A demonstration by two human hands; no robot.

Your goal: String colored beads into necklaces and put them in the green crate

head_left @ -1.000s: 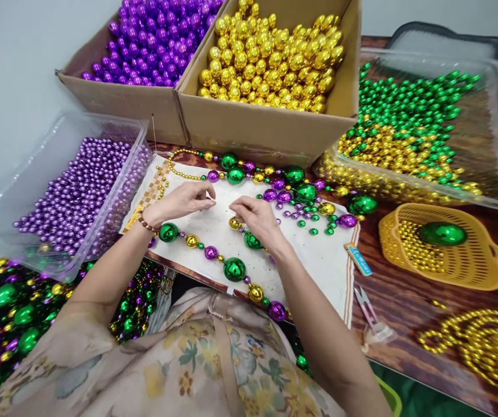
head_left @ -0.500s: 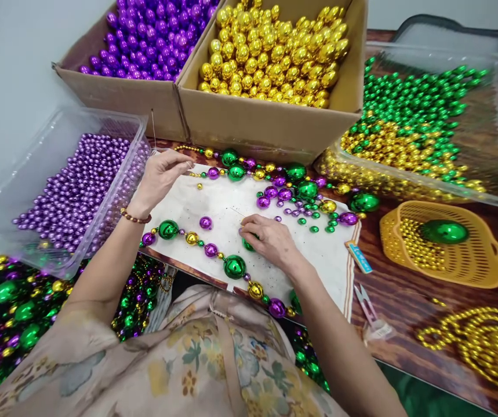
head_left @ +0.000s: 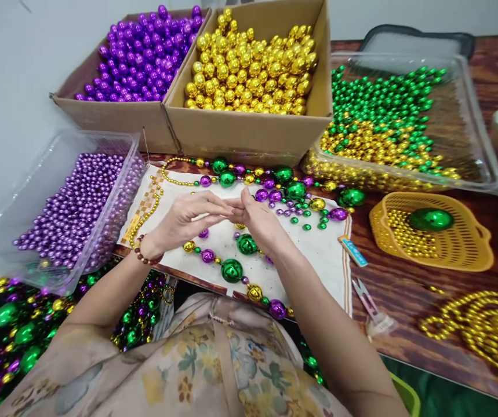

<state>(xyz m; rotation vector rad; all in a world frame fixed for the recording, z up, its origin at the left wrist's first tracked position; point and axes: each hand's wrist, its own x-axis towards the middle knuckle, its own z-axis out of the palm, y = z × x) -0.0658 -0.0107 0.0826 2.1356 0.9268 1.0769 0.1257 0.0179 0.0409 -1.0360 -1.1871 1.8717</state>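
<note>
Both hands meet above the white cloth (head_left: pixel 313 255). My left hand (head_left: pixel 183 220), with a beaded bracelet (head_left: pixel 146 252) at its wrist, has its fingers stretched towards the other hand, a gap showing below them. My right hand (head_left: pixel 260 226) has its thumb raised, and a thin needle seems to lie along it; its fingertips are partly hidden behind the left ones. Beneath them runs a strung garland of beads, with a large green bead (head_left: pixel 232 270), a gold bead (head_left: pixel 254 292) and a purple bead (head_left: pixel 277 308). Small gold beads (head_left: pixel 155 202) curve along the cloth's left side.
Behind are boxes of purple balls (head_left: pixel 105 119) and gold balls (head_left: pixel 249 136). Clear tubs hold small purple beads (head_left: pixel 75 202) and green and gold beads (head_left: pixel 383 110). On the right are a yellow basket (head_left: pixel 470 243), thread snips (head_left: pixel 366 298) and gold bead strands (head_left: pixel 487 324).
My left hand has come right and down from the cloth's far left corner, and my right hand has risen to meet it. The gold bead end now shows at the left. The view has shifted.
</note>
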